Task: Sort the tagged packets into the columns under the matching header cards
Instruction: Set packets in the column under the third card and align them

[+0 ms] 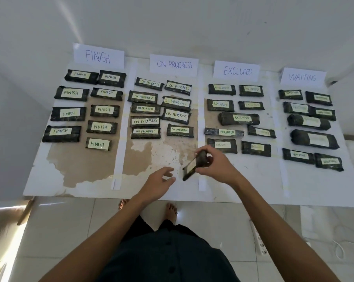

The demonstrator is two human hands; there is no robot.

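Table (253, 180) looks nearly sorted. The FINISH card (98, 56) at 10 o'clock and the ON PROGRESS card (174, 64) at 11 both have packed columns. The left hand (158, 181) hovers at 6 o'clock, fingers loose and spread, holding nothing. Right at its 3 o'clock is the only loose packet (190, 168) I can see, tilted up off the table and gripped by the right hand (217, 166). Its tag's too angled to read. The EXCLUDED card (237, 71) at 1 and the WAITING card (302, 77) at 2 have full columns too. My guess is it's the tag-reading step, and next comes setting it down in a free spot under its matching card.
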